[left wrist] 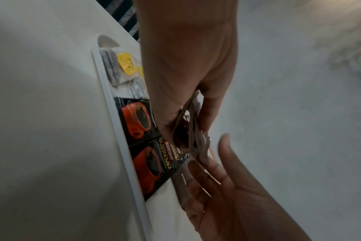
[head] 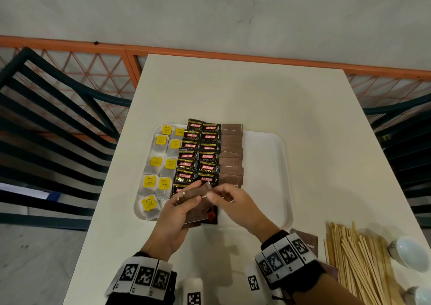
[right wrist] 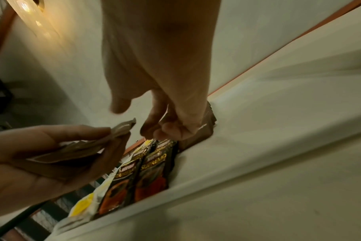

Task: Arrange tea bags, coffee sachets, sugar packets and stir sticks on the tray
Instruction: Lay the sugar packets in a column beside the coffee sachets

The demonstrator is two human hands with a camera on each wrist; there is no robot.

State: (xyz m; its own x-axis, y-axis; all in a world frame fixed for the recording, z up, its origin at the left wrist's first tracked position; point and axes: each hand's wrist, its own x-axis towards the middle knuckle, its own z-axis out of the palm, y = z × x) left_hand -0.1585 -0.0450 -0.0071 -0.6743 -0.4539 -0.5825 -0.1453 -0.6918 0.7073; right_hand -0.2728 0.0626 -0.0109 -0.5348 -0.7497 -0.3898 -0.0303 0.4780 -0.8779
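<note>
Where orange railing runs, white table.

Left hand palm-up, fingers and thumb curled in a grip. Right hand just beside it, palm-down, fingers loosely curled, holding nothing visible.

I see yellow tags on pale grey tea bags, black coffee sachets with red-and-gold lettering and orange cups, and plain brown sugar packets — all on a white tray. Beside it lie tan stir sticks; my wristbands carry black-and-white square codes.
</note>
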